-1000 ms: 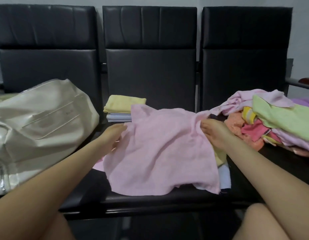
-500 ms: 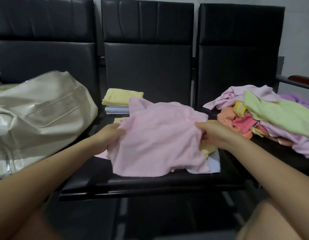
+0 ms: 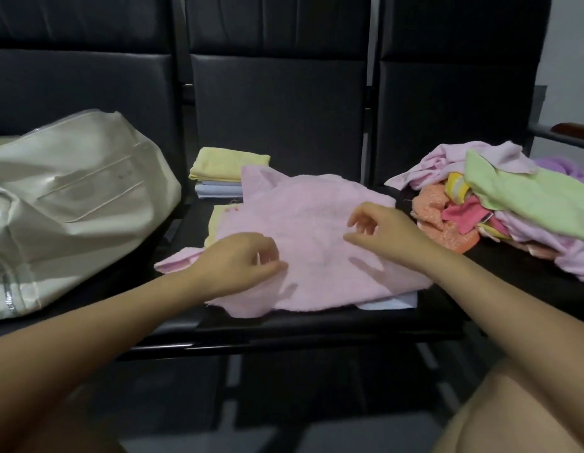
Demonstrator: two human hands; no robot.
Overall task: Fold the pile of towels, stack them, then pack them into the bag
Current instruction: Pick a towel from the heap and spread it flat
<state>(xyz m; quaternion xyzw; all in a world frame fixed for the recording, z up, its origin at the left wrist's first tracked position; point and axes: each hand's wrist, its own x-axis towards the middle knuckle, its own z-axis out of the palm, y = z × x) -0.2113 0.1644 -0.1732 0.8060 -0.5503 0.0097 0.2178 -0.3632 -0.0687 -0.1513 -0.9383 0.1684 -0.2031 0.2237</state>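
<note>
From the head camera, the pink towel [image 3: 317, 243] lies rumpled across the middle seat [image 3: 317, 322] of a row of black chairs, spread over a few other cloths whose yellow and white edges peep out beneath it. The left hand [image 3: 238, 259] hovers at its near left part, fingers [image 3: 271, 256] loosely curled and seemingly not holding any cloth. The right hand [image 3: 385, 233] hangs just over the middle of the towel, fingers slack and apart, holding nothing.

Behind it sits a small folded stack [image 3: 225, 171], yellow on top of pale blue. The cream bag [image 3: 71, 191] slumps on the left seat; the unfolded pile [image 3: 500, 204] of pink, green and orange towels heaps on the right seat.

That towel looks light, thin and floppy: it will sag and crease rather than hold a shape. I'd pinch it at two corners, or along one edge, and pull it flat before folding.
</note>
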